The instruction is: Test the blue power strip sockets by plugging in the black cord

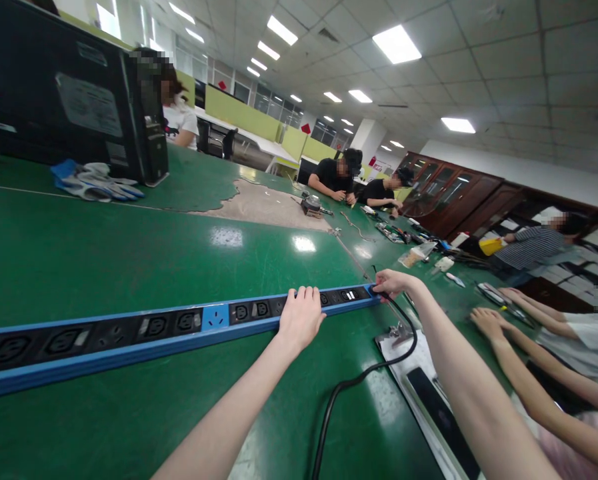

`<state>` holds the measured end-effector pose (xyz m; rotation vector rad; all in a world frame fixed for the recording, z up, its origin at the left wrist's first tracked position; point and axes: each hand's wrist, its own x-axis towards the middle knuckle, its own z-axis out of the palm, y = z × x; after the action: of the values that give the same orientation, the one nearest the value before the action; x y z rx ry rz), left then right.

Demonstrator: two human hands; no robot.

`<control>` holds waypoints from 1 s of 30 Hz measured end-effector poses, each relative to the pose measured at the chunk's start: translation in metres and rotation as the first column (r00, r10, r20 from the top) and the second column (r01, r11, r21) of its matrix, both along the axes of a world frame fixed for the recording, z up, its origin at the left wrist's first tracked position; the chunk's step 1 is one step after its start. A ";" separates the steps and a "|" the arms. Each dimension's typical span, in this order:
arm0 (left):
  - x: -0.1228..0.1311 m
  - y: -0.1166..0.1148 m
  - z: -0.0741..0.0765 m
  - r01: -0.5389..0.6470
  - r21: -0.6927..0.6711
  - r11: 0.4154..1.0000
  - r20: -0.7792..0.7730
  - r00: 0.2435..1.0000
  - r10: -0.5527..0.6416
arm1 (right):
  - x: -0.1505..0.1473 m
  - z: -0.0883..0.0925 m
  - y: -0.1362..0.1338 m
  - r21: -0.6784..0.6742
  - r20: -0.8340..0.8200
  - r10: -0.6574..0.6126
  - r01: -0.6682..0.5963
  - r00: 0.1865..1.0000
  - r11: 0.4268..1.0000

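Observation:
A long blue power strip point(215, 317) with black socket panels lies across the green table, running from the left edge to the middle. My left hand point(301, 315) is wrapped over it from above, pressing it near its right half. At the strip's right end, my right hand point(391, 283) has its fingers closed on a black power cord point(397, 310) where the cord meets the strip. Whether the cord is plugged in or fixed there is hidden by my fingers. From that end the cord loops down toward the table's near side.
A clipboard point(387, 348) with papers and a dark flat device point(441, 417) lies right of the cord. Work gloves point(96, 181) rest by a black computer case point(73, 100). Tools and parts cover the far right. Co-workers' hands point(489, 325) rest at the right edge.

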<state>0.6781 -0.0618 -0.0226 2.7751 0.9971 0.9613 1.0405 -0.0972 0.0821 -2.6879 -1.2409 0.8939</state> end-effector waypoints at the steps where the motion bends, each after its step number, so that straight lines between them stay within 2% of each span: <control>1: 0.000 0.000 0.000 0.003 0.001 1.000 -0.002 1.000 -0.003 | 0.002 0.000 0.003 -0.032 -0.002 -0.016 0.016 1.000 0.999; 3: -0.001 0.000 0.002 0.006 -0.001 1.000 -0.006 1.000 -0.006 | 0.005 -0.001 0.005 -0.063 -0.016 -0.031 0.030 0.999 0.998; 5: -0.002 0.000 0.003 0.006 -0.006 1.000 -0.012 1.000 -0.006 | 0.008 -0.003 0.002 -0.029 -0.027 -0.012 0.011 1.000 1.000; 9: -0.002 0.000 0.004 0.001 -0.021 1.000 -0.011 1.000 -0.001 | 0.009 -0.010 -0.014 0.101 0.039 0.117 -0.121 0.992 0.988; 12: -0.002 0.001 0.004 0.006 -0.030 1.000 -0.006 1.000 -0.007 | 0.007 -0.014 -0.021 0.116 0.120 0.188 -0.202 0.975 0.972; 15: -0.002 0.001 0.003 0.004 -0.028 1.000 -0.010 1.000 -0.005 | 0.008 -0.014 -0.016 0.058 0.127 0.182 -0.190 0.975 0.980; 19: -0.002 0.001 0.002 0.004 -0.015 1.000 -0.016 1.000 -0.004 | 0.018 -0.011 -0.001 -0.015 0.013 0.109 -0.109 0.994 0.994; 23: -0.001 0.000 0.001 0.000 -0.006 1.000 -0.016 1.000 0.000 | 0.026 -0.007 0.017 -0.175 -0.069 0.050 -0.061 0.996 0.983; 26: -0.001 0.001 0.001 -0.003 0.003 1.000 -0.012 1.000 0.003 | 0.028 -0.004 0.029 -0.275 -0.041 0.049 -0.058 0.998 0.960; 30: -0.001 0.002 0.001 -0.004 0.013 1.000 -0.009 1.000 0.004 | 0.026 -0.005 0.026 -0.257 0.039 0.074 -0.062 0.997 0.965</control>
<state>0.6767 -0.0603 -0.0217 2.7916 1.0022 0.9598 1.0666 -0.0708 0.0769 -2.8935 -1.3182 1.0731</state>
